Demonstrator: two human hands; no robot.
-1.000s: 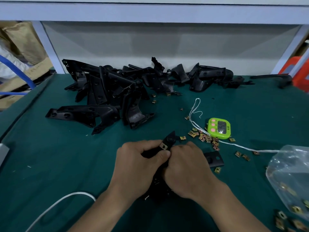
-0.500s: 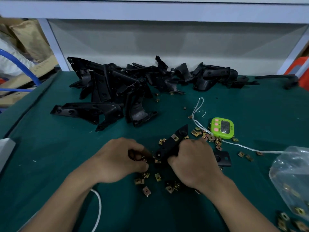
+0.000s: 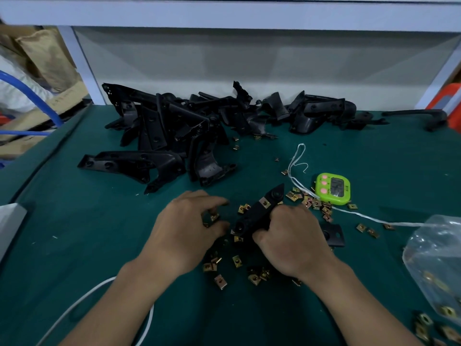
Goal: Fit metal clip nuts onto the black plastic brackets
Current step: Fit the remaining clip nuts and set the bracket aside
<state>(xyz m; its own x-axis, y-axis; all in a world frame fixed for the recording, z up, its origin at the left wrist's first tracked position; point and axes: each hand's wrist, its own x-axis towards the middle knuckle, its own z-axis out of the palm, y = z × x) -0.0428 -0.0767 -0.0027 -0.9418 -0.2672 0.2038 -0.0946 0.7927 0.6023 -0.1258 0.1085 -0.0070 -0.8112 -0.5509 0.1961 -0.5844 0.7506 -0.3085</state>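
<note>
Vs 1 s ago: left hand (image 3: 184, 231) is off the bracket (image 3: 258, 214) and now pinches a loose clip nut (image 3: 214, 217) just left of it. Right hand (image 3: 291, 243) alone grips the bracket and hides its near end. Bracket sits near-centre on the green mat (image 3: 74, 233), among scattered clip nuts (image 3: 220, 280). Fitted nut (image 3: 265, 203) is on its upper edge. Long axis runs near-left to far-right, pointed tip toward the green timer (image 3: 333, 188). Bracket pile (image 3: 174, 131) far left, white string (image 3: 296, 158) by the timer, plastic bag (image 3: 434, 258) right.
</note>
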